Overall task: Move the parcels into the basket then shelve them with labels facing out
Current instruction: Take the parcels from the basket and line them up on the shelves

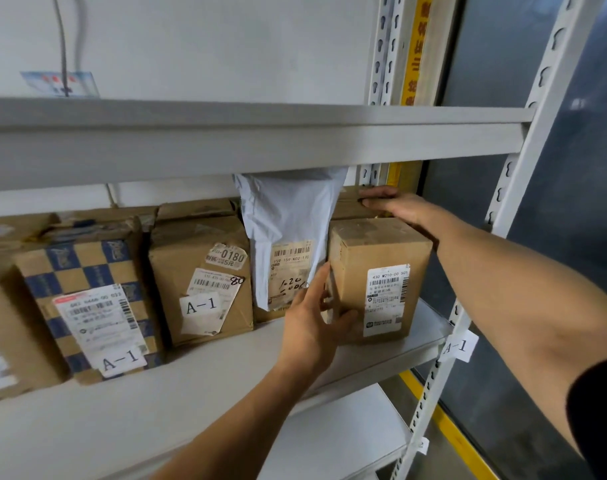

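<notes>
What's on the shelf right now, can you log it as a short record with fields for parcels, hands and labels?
shelf: grey metal shelf, tagged A-1
rightmost parcel: small brown box, label facing out
left hand: grips the box's front left corner
right hand: fingers laid over a box behind the small brown box
next parcel: grey mailer bag, upright, label out
others: taped brown box and checkered box, both marked A-1

On the grey shelf (226, 372): five cardboard boxes (378, 275) along the front, one white poly mailer (288, 216), three "A-1" tags (200, 305), two hands (312, 323).
</notes>
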